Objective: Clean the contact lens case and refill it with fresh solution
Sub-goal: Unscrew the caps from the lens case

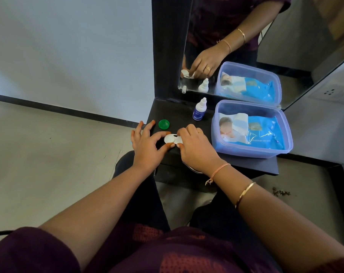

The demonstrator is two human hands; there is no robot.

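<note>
1. On the dark table [177, 113], a green cap [164, 124] lies just behind my left grip [147, 142]. The solution bottle [199, 111] stands upright farther back, beside a plastic box [251, 153] of wet wipes [265, 134].
2. The white contact lens case [172, 139] sits between both grips near the table's front edge.
3. My left grip pinches its left end with thumb and forefinger; my right grip [194, 146] curls closed over its right end.

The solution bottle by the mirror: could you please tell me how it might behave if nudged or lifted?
The solution bottle stands upright, tall and narrow, so a sideways nudge would probably tip it. It looks like small plastic, so likely light. Its round body might roll on the flat shelf once down.
</note>
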